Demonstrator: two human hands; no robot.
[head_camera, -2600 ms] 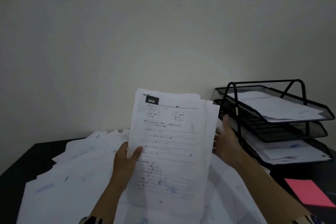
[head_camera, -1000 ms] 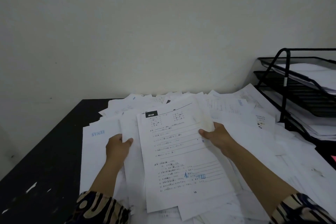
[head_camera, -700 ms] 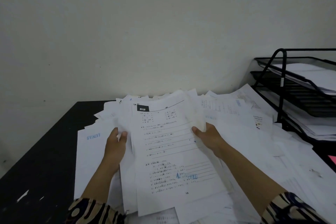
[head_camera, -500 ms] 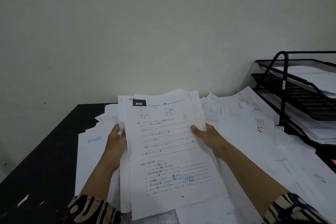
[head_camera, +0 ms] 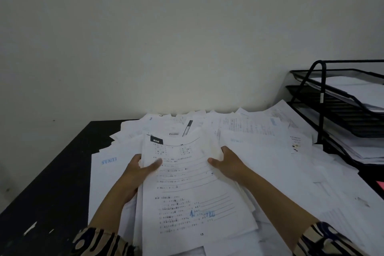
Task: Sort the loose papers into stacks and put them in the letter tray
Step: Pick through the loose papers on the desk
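Note:
A stack of printed sheets lies between my hands, low over the pile of loose papers that covers the dark table. My left hand grips the stack's left edge, thumb on the top sheet. My right hand grips the right edge, thumb on top and fingers underneath. The top sheet has a black label at its upper left and a blue stamp near the bottom. The black wire letter tray stands at the right with papers in its tiers.
The black table shows bare at the left, with white scuffs near the front. A wall runs close behind the papers. A pink sheet peeks in at the right edge, below the tray.
The stack came down from upright in front of the tray to low over the pile. My left thumb has slid further onto the top sheet, and the sheets sit more squared.

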